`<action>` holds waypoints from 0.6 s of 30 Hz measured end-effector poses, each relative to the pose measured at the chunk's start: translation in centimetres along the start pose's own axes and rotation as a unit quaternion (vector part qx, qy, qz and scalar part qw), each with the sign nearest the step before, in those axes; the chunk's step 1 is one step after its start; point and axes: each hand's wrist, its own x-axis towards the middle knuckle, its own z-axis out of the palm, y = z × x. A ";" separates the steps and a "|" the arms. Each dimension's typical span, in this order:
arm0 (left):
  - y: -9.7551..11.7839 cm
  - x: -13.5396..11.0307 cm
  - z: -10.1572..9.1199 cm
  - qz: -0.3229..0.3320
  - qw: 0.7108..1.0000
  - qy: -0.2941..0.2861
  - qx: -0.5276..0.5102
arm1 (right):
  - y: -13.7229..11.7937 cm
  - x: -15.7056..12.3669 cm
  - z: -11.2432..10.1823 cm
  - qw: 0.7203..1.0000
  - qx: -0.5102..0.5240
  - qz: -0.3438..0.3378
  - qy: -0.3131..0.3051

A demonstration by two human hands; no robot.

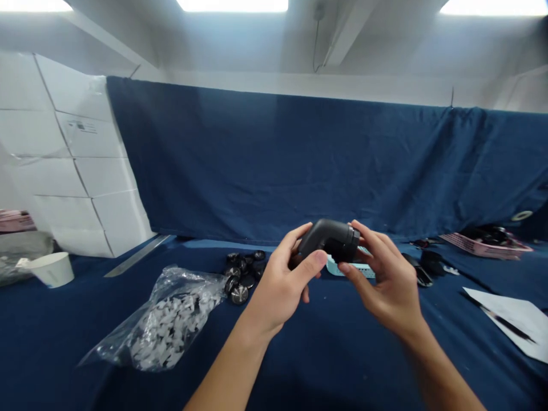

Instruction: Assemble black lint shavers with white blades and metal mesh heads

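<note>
Both hands hold a black, angled plastic device (329,235) above the table; its exact kind I cannot make out. My left hand (282,279) wraps round the lower grip end, with the thumb lying along the near side. The fingers and thumb of my right hand (385,277) pinch the round, ringed head at the other end. Partly hidden behind the hands is a light blue plastic basket (363,270). Left of my left hand lies a pile of round black caps (238,294), some with shiny metallic faces.
A clear bag of small whitish parts (169,331) lies at left, near a paper cup (52,269) and a metal ruler (137,256). White boxes (85,188) are stacked behind. At right are black parts (422,271), a pink basket (483,246), and paper (520,319) with a pen.
</note>
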 end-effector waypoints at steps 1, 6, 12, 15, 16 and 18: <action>0.0 -0.2 0.2 0.001 1.000 0.001 -0.010 | -0.2 0.0 -0.1 1.000 -0.001 -0.002 -0.004; -0.1 -1.1 1.7 0.008 0.995 0.049 -0.083 | -1.9 -0.2 -0.7 0.998 0.023 0.045 -0.037; 0.3 -1.4 0.4 -0.082 0.924 0.019 -0.372 | -1.8 -3.4 -2.5 0.983 0.000 0.177 -0.041; 0.2 -1.4 -1.3 -0.149 0.824 -0.040 -0.546 | 1.9 -6.9 -3.2 0.970 -0.041 0.231 -0.054; 0.1 -1.4 -1.7 -0.158 0.801 -0.040 -0.576 | 3.4 -8.1 -3.3 0.962 -0.050 0.257 -0.072; -0.2 -1.2 -2.3 -0.161 0.786 -0.025 -0.596 | 6.4 -10.4 -2.9 0.945 -0.061 0.303 -0.104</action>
